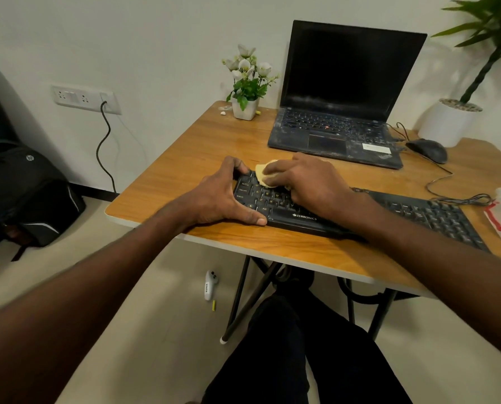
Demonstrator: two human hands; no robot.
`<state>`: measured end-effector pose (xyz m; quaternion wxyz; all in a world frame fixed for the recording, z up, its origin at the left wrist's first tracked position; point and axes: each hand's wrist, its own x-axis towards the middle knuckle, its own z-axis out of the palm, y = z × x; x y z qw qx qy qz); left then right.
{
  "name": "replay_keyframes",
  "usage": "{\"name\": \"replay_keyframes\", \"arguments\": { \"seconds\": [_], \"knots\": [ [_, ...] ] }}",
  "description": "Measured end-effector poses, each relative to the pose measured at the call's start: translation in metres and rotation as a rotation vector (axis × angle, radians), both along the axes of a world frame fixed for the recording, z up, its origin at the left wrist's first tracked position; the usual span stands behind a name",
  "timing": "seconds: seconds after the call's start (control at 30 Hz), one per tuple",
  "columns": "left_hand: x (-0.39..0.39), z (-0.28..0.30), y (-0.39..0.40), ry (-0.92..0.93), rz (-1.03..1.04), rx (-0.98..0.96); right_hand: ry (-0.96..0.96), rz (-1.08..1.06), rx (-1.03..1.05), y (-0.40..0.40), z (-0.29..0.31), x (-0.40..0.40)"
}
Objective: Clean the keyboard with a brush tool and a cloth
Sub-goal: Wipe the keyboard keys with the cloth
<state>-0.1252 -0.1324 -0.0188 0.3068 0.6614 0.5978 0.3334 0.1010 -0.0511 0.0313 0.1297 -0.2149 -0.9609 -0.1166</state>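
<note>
Keyboard (pixel 360 212), black, lies along the near edge of the table (pixel 202 141), angled toward the right. Laptop (pixel 342 97) stands open behind it, screen dark; mouse (pixel 427 150) just right of the laptop. Left hand (pixel 223 196) clamps the keyboard's left end, thumb on the front edge, fingers over the far edge. Right hand (pixel 307 179) presses a yellow cloth (pixel 265 176) onto the upper-left keys; fingers curl over it, apparently gripping. Hands close together, not touching.
</note>
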Motion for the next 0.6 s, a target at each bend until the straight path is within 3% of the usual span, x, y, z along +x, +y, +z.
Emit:
{"name": "replay_keyframes", "arguments": {
  "seconds": [0.17,0.37,0.5,0.6],
  "knots": [
    [0.0,-0.001,0.0,0.003,0.003,0.014,-0.102,-0.013,-0.012,0.021,0.014,0.027],
    [-0.001,-0.002,0.002,0.017,-0.008,0.016,0.148,-0.127,-0.063,0.006,0.005,-0.004],
    [0.001,-0.001,0.002,0.013,0.0,0.01,0.099,-0.165,-0.033,-0.004,-0.008,-0.015],
    [-0.001,-0.002,0.002,0.011,0.004,0.015,0.013,-0.07,-0.023,-0.007,0.0,0.0]
  ]
}}
